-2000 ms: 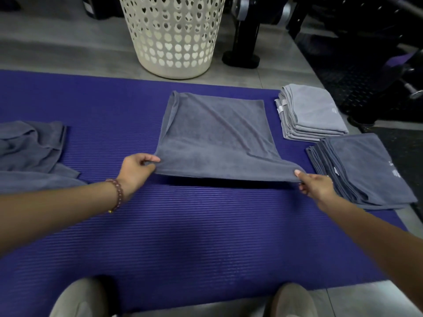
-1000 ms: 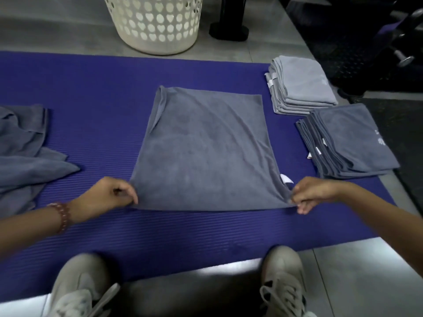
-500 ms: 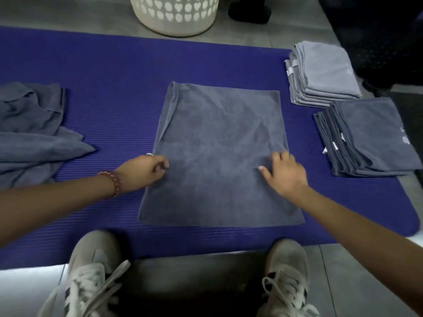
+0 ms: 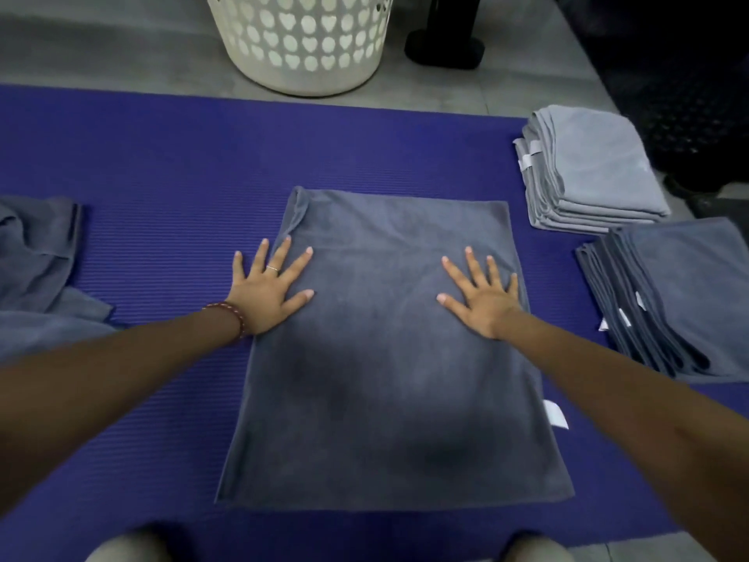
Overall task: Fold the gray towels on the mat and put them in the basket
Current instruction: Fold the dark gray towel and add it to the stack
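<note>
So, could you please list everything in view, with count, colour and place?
mat: one, purple, on grey floor.
flat towel: one, dark grey, mid-mat.
crumpled towels: count unclear, grey, mat's left.
light grey stack: one, folded, far right.
dark grey stack: one, folded, nearer right.
basket: one, cream, beyond the mat.
stand base: one, black, right of basket.
shoes: two, pale, bottom edge.
left hand: flat, across the towel's left edge.
right hand: flat on the towel's right side.

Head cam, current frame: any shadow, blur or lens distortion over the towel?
Head view: a soft dark shadow lies on the near half of the towel; left hand and right hand are sharp, with no motion blur; the wide-angle lens stretches the forearms toward the lower corners; the top right corner is underexposed; no glare.
</note>
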The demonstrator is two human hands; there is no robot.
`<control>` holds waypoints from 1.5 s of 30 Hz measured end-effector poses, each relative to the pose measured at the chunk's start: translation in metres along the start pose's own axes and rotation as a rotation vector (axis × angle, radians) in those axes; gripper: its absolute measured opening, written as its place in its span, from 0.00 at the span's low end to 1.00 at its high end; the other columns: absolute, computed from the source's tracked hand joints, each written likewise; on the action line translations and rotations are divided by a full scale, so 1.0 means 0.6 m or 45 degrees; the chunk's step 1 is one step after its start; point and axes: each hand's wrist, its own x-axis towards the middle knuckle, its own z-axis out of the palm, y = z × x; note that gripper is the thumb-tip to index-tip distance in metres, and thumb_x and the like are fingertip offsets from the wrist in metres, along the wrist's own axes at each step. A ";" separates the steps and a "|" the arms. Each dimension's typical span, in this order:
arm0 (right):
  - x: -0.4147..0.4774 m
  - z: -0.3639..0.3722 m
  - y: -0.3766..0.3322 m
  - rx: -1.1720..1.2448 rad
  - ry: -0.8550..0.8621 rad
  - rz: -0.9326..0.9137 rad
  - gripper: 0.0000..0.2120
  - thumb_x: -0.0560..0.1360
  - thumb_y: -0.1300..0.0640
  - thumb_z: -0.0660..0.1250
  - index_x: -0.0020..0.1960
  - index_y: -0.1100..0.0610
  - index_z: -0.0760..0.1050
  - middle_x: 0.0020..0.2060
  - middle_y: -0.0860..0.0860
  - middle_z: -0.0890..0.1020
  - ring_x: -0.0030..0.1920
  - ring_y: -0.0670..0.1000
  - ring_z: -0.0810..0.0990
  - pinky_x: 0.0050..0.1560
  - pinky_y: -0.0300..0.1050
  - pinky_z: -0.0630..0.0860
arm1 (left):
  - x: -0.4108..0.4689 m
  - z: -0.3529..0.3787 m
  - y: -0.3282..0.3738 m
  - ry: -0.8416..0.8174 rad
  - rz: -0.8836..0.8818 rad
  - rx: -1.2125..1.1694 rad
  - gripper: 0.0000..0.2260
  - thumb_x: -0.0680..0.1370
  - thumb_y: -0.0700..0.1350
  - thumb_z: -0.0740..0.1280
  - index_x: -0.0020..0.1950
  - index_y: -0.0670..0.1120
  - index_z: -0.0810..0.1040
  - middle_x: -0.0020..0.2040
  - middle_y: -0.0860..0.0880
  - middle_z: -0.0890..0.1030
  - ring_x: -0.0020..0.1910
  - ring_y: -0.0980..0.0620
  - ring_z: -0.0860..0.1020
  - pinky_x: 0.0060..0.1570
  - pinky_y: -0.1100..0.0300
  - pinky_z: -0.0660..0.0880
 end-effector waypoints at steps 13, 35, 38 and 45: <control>0.165 -0.095 0.052 0.660 0.482 0.412 0.33 0.78 0.48 0.62 0.76 0.56 0.51 0.75 0.60 0.55 0.74 0.61 0.54 0.71 0.59 0.54 | 0.165 -0.034 0.035 0.672 -0.367 -0.415 0.26 0.75 0.51 0.68 0.66 0.37 0.66 0.64 0.35 0.68 0.61 0.36 0.69 0.60 0.43 0.63; 0.225 -0.120 0.070 1.023 0.993 0.600 0.12 0.79 0.62 0.55 0.54 0.60 0.77 0.54 0.59 0.80 0.54 0.60 0.77 0.52 0.48 0.71 | 0.226 -0.116 -0.041 0.562 -0.545 -1.453 0.06 0.76 0.42 0.69 0.50 0.41 0.82 0.48 0.47 0.82 0.48 0.51 0.79 0.53 0.59 0.73; 0.230 -0.116 0.065 0.965 1.017 0.657 0.11 0.80 0.61 0.55 0.54 0.58 0.76 0.54 0.58 0.79 0.55 0.60 0.77 0.53 0.50 0.71 | 0.235 -0.114 -0.033 0.475 -0.599 -1.766 0.10 0.79 0.41 0.64 0.58 0.42 0.79 0.56 0.47 0.79 0.55 0.50 0.76 0.56 0.56 0.73; 0.240 -0.115 0.070 1.038 1.005 0.629 0.11 0.80 0.61 0.56 0.55 0.60 0.76 0.53 0.59 0.80 0.55 0.61 0.77 0.52 0.48 0.70 | 0.242 -0.114 -0.032 0.626 -0.478 -1.496 0.08 0.80 0.41 0.61 0.56 0.43 0.77 0.50 0.49 0.77 0.50 0.51 0.76 0.52 0.59 0.72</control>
